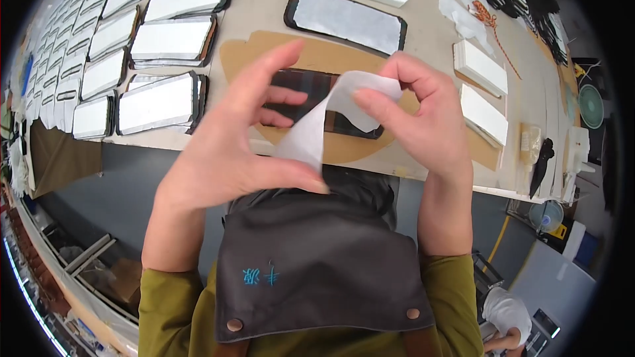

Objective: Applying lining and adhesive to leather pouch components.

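Head view shows left hand [225, 139] and right hand [417, 116] each pinching a white strip [311, 133] above the tabletop [436, 39]; uneven pulling could probably tear it.

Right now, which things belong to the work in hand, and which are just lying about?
In hand:
white strip, pinched by left hand and right hand
dark panel beneath it

Lying about:
rows of white-faced panels
grey-faced panel
white pad stacks
orange cord

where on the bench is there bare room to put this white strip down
Bare brown board lies between the white-faced panel stacks and the dark panel under the hands. The white strip is held by left hand and right hand. Left side is crowded with stacks.
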`<state>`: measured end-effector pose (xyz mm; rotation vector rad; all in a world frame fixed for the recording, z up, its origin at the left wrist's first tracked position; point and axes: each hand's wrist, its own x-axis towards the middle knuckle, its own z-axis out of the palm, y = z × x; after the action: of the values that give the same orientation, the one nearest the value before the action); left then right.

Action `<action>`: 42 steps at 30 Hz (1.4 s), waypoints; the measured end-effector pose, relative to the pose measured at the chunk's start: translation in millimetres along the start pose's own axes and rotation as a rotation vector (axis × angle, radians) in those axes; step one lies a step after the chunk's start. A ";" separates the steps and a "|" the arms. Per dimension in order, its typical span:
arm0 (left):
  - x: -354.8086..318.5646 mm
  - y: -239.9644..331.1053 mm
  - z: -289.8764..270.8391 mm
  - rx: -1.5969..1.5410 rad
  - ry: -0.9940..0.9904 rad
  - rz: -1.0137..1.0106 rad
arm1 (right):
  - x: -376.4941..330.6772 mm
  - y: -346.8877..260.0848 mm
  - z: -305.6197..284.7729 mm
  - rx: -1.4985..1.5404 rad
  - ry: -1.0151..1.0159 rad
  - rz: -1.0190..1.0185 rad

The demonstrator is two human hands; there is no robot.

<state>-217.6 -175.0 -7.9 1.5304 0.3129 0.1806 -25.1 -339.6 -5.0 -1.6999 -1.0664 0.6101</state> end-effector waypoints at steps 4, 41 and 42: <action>14.8 7.2 16.5 0.327 0.113 0.174 | 8.5 -25.0 11.5 -0.278 0.006 -0.223; 6.8 -29.7 -7.8 0.097 0.397 0.000 | -4.1 23.0 -3.1 0.261 0.012 0.248; 7.6 -30.3 -6.8 0.264 0.412 0.076 | -5.6 24.9 -3.6 0.218 0.004 0.266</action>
<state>-214.9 -167.4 -38.8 1.7624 0.6248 0.5349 -15.8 -349.0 -27.1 -1.6597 -0.7449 0.8595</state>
